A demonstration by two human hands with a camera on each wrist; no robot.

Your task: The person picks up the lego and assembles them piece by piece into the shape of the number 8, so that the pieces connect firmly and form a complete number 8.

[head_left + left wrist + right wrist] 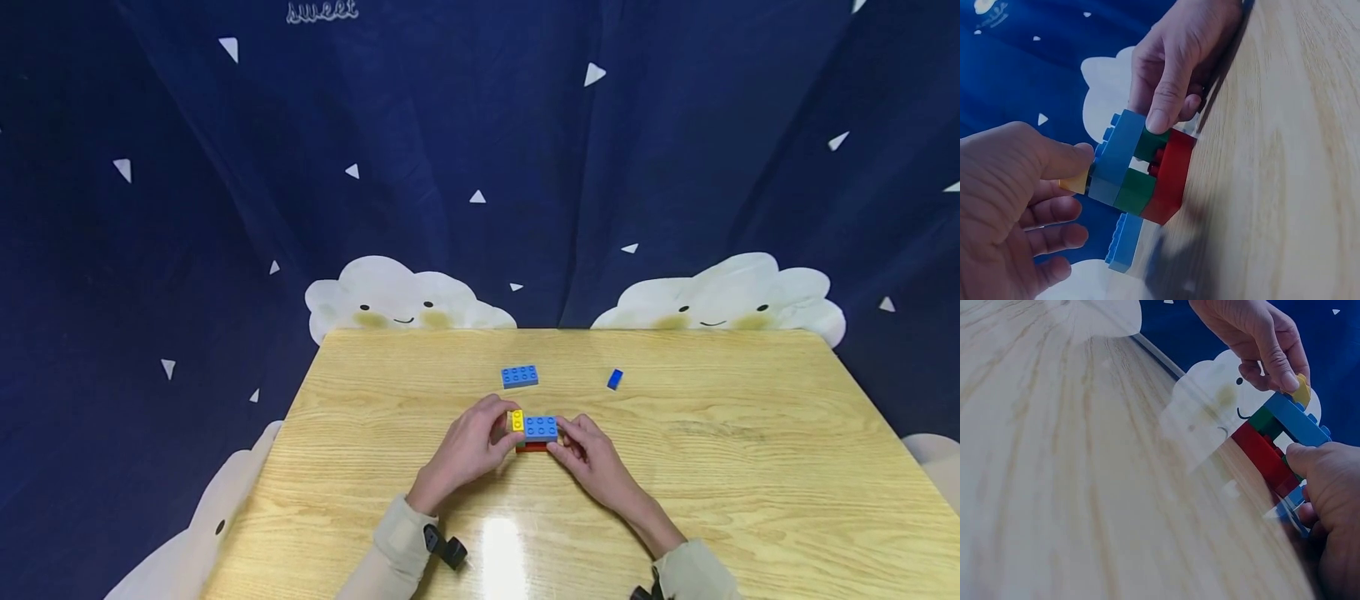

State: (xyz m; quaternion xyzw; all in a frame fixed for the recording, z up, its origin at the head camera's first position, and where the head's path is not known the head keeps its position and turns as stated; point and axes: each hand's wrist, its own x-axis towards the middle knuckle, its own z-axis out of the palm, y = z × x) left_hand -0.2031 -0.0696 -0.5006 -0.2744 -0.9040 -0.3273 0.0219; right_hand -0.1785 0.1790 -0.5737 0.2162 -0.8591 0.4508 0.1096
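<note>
The cloud-print curtain [495,125] and wooden table [750,442] suggest a homelike room.

Above the red brick [1169,178] are two green bricks [1135,190], then a mid-blue brick [541,428], then a yellow brick [517,421]. Beyond the red brick are another mid-blue block [520,377] and a darker blue piece [615,380]. Under it, the tabletop [750,433] shows tan wood grain. Behind it, navy cloth [450,108] bears white triangles [477,197] and white clouds [397,292] with yellow cheeks [435,320]. On its near side, sleeves [401,537] are beige, straps [453,552] black.

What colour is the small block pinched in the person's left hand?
The small block is yellow; it shows best in the head view.
</note>
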